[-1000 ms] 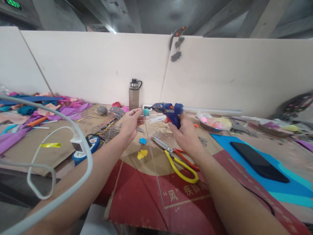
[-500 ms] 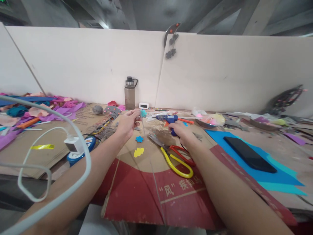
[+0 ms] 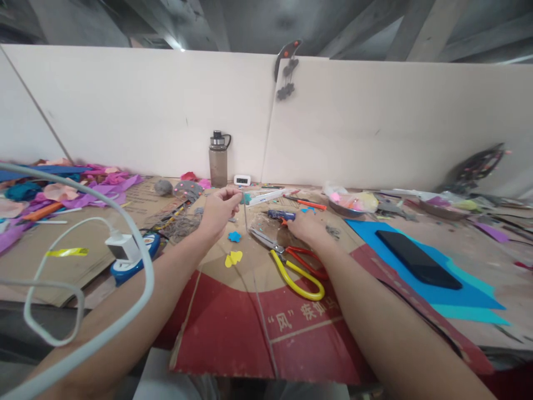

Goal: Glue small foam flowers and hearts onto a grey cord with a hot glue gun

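Above the cardboard (image 3: 229, 328), my left hand (image 3: 222, 208) pinches a small teal flower-shaped cutout (image 3: 247, 198), with a thin string hanging below its fingers. My right hand (image 3: 307, 226) is closed at the rear of a blue hot glue gun (image 3: 280, 214), which is low over the cardboard with its nozzle to the left; the hand hides the handle. A blue star-like cutout (image 3: 234, 237) and yellow cutouts (image 3: 234, 258) lie below my left hand. Scissors with one yellow and one red handle (image 3: 297, 278) rest open in front of my right hand.
A bottle (image 3: 219, 161) and a small white digital clock (image 3: 242, 180) stand at the back panel. On the right, a black phone (image 3: 416, 258) lies on blue sheets (image 3: 470, 294). A white cable (image 3: 145, 266) arches across the left, near a charger (image 3: 122, 248).
My right hand has lowered the glue gun toward the cardboard, away from the teal cutout. My left hand stays in nearly the same place with the cutout.
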A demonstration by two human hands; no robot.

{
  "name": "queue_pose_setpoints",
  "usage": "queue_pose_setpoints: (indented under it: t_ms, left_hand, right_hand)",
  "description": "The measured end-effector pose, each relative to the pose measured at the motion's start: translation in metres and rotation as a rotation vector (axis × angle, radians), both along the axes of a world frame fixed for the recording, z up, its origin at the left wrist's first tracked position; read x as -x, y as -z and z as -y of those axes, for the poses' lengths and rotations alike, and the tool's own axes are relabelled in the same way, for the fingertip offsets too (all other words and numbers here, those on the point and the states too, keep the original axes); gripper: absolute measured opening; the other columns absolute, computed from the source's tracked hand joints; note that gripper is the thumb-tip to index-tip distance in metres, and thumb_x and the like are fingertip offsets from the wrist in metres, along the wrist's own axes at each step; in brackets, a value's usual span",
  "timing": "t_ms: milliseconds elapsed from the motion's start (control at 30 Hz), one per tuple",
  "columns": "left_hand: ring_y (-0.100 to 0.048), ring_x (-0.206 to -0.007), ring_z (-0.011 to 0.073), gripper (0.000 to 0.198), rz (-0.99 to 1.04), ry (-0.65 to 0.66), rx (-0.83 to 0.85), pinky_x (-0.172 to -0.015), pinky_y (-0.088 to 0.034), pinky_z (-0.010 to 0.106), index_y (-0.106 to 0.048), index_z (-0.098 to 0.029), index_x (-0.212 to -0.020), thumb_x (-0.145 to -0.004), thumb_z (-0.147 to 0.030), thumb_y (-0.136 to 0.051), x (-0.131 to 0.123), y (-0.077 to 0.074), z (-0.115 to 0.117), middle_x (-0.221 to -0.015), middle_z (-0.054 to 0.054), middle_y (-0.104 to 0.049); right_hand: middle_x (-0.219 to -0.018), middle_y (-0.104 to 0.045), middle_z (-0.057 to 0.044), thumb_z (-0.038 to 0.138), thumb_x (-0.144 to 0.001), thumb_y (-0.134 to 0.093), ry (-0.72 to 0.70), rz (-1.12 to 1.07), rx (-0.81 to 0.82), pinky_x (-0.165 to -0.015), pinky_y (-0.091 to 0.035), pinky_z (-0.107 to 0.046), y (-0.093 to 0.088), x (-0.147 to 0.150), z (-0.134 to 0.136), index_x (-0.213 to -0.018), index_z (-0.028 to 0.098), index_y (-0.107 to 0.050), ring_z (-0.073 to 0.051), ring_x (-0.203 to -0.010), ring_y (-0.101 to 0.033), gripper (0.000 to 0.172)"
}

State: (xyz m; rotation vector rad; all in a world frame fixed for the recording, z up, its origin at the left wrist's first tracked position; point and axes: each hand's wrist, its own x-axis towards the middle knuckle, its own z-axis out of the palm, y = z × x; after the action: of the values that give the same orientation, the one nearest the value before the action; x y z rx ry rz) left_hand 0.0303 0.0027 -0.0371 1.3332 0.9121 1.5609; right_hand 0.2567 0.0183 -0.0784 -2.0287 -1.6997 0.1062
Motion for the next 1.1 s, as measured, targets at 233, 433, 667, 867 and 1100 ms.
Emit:
queue_pose_setpoints:
  t_ms: [233,433,667,867,1100]
  left_hand:
    - [-0.043,-0.041,0.0075,0.012,-0.175,-0.061,-0.046,-0.041,-0.029,0.02,-0.062,-0.017,-0.074,-0.072,-0.028,-0.065,-0.002,0.001,0.003,-0.051,-0.002,-0.056]
    - [-0.05,-0.056,0.0097,0.004,-0.43,-0.253,-0.319,-0.056,-0.037,0.022,-0.066,-0.019,-0.069,-0.068,-0.015,-0.065,-0.006,-0.005,0.016,-0.065,0.0,-0.061]
    - [-0.05,-0.056,0.0095,0.003,-0.43,-0.251,-0.285,-0.055,-0.037,0.022,-0.066,-0.017,-0.071,-0.071,-0.018,-0.063,-0.01,-0.007,0.02,-0.065,-0.001,-0.061]
    - [-0.053,-0.051,0.0087,0.014,-0.194,-0.031,-0.097,-0.049,-0.043,0.021,-0.06,-0.015,-0.075,-0.072,-0.028,-0.066,-0.016,-0.001,0.019,-0.062,-0.001,-0.059]
    - [-0.06,-0.056,0.0092,0.022,-0.026,0.112,-0.05,-0.058,-0.052,0.024,-0.062,-0.014,-0.086,-0.071,-0.027,-0.07,-0.019,0.001,0.019,-0.069,0.0,-0.063]
  right_hand:
    - [-0.079,-0.063,-0.005,0.029,-0.08,-0.047,-0.305,-0.583,-0.15,-0.082,-0.048,-0.04,-0.023,0.033,0.021,-0.073,0.02,-0.05,-0.02,-0.08,-0.061,0.012]
    - [-0.086,-0.063,0.001,0.031,-0.07,-0.066,-0.601,-1.499,0.102,-0.074,-0.05,-0.033,-0.04,0.079,0.062,-0.086,0.024,-0.041,-0.015,-0.074,-0.065,0.031]
    - [-0.067,-0.045,0.008,0.03,-0.07,-0.065,-0.56,-1.308,-0.138,-0.05,-0.036,-0.021,-0.038,0.082,0.062,-0.088,0.024,-0.046,-0.007,-0.052,-0.039,0.027]
    - [-0.064,-0.047,0.006,0.03,-0.076,-0.059,-0.532,-1.02,-0.353,-0.053,-0.032,-0.023,-0.033,0.081,0.056,-0.079,0.02,-0.055,-0.009,-0.056,-0.037,0.011]
    - [-0.058,-0.045,0.006,0.029,-0.075,-0.061,-0.464,-0.928,-0.414,-0.053,-0.029,-0.024,-0.037,0.078,0.058,-0.073,0.018,-0.058,-0.009,-0.055,-0.036,0.012]
